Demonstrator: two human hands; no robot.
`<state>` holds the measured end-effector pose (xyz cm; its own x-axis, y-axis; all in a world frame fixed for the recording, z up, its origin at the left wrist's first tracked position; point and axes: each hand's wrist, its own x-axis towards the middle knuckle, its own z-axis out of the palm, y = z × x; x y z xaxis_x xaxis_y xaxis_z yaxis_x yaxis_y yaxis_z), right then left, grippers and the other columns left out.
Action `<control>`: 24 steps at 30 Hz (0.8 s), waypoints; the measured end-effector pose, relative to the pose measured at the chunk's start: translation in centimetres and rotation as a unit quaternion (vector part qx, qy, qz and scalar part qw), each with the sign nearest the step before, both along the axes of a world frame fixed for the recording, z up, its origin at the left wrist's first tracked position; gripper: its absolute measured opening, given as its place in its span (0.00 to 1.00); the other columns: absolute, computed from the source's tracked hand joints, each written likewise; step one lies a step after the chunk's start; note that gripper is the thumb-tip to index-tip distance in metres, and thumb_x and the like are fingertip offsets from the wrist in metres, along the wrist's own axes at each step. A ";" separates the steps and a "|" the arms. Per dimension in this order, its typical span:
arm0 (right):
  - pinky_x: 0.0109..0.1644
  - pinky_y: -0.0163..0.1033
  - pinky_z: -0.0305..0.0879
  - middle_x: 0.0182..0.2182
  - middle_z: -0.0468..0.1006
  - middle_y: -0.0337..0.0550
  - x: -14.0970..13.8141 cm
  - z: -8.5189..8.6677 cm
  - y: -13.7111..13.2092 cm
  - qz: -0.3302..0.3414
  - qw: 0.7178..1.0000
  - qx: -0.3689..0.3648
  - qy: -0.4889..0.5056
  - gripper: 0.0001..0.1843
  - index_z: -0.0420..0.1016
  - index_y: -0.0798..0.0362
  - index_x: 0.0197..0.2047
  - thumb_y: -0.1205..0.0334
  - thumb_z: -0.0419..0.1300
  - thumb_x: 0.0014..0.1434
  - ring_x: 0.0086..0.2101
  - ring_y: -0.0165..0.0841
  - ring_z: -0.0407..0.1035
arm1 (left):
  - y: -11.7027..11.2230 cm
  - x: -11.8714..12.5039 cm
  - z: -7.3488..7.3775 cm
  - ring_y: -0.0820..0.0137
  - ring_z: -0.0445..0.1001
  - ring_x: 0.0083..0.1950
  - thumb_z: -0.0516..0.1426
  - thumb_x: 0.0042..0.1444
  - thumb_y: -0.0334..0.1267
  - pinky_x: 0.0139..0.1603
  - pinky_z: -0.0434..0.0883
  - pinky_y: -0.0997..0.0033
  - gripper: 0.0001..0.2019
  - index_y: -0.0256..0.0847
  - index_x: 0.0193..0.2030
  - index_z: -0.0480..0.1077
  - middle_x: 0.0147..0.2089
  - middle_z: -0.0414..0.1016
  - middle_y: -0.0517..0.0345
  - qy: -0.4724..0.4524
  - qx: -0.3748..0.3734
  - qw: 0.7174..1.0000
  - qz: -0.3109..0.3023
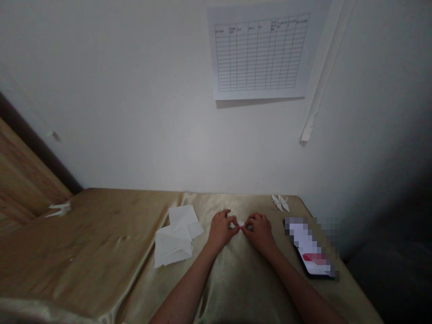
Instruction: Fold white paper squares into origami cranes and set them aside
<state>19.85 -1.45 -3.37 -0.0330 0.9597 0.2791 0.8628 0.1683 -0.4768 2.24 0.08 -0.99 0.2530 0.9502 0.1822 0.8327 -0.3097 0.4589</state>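
Note:
A small piece of white paper (240, 223) is pinched between my two hands, low over the table's middle; its exact shape is mostly covered by my fingers. My left hand (222, 227) grips its left side with thumb and index finger, the other fingers curled loosely. From the right, my right hand (259, 229) closes on the paper the same way. The two sets of fingertips nearly meet. Left of my left hand lie several loose white paper sheets (175, 243), overlapping. Two folded paper cranes (280, 203) rest beyond my right hand near the back edge.
A phone (310, 247), partly pixelated, lies on the right of the table, which has a shiny gold cloth (94, 243). At the far left is a white object (59, 209). A printed table sheet (261, 54) hangs on the wall behind.

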 end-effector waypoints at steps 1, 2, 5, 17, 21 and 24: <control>0.59 0.51 0.60 0.47 0.79 0.48 -0.1 0.0 0.0 -0.004 1.000 -0.001 -0.007 0.05 0.82 0.47 0.35 0.57 0.67 0.61 0.53 0.46 0.67 | 0.0 0.0 -0.1 0.55 0.69 0.66 0.68 0.56 0.39 0.70 0.63 0.50 0.05 0.47 0.40 0.82 0.65 0.72 0.50 0.002 0.001 1.000 0.001; 0.59 0.51 0.60 0.47 0.79 0.48 -0.2 -0.1 0.0 -0.006 1.000 -0.002 -0.014 0.04 0.82 0.47 0.37 0.58 0.67 0.61 0.53 0.46 0.67 | 0.0 0.1 -0.2 0.55 0.69 0.66 0.68 0.57 0.39 0.70 0.63 0.49 0.05 0.47 0.40 0.82 0.65 0.72 0.51 0.004 0.002 1.000 0.003; 0.59 0.50 0.60 0.47 0.78 0.48 -0.2 -0.3 0.0 -0.002 1.000 0.001 -0.026 0.08 0.81 0.47 0.44 0.57 0.67 0.61 0.53 0.46 0.67 | 0.0 0.1 -0.5 0.55 0.70 0.65 0.67 0.57 0.39 0.70 0.62 0.50 0.05 0.47 0.40 0.82 0.65 0.73 0.52 0.007 0.011 1.000 0.009; 0.61 0.50 0.58 0.49 0.79 0.43 1.1 0.2 0.7 0.030 0.998 -0.054 0.030 0.12 0.84 0.38 0.46 0.60 0.66 0.60 0.54 0.44 0.67 | 0.6 -0.8 -0.2 0.56 0.70 0.67 0.66 0.54 0.30 0.71 0.63 0.54 0.09 0.47 0.41 0.83 0.66 0.73 0.51 -0.019 -0.024 0.999 -0.021; 0.61 0.50 0.58 0.50 0.80 0.41 1.5 0.4 0.9 0.042 0.996 -0.073 0.031 0.14 0.85 0.36 0.47 0.62 0.66 0.59 0.55 0.44 0.67 | 0.8 -1.3 -0.5 0.57 0.70 0.68 0.65 0.55 0.29 0.72 0.62 0.53 0.11 0.48 0.42 0.83 0.67 0.72 0.53 -0.031 -0.033 0.998 -0.033; 0.62 0.50 0.58 0.50 0.80 0.41 1.9 0.4 1.0 0.053 0.995 -0.079 0.031 0.16 0.85 0.35 0.47 0.65 0.65 0.59 0.55 0.44 0.67 | 0.8 -1.4 -0.5 0.57 0.70 0.68 0.65 0.55 0.29 0.72 0.63 0.53 0.11 0.48 0.42 0.83 0.67 0.72 0.54 -0.030 -0.030 0.998 -0.038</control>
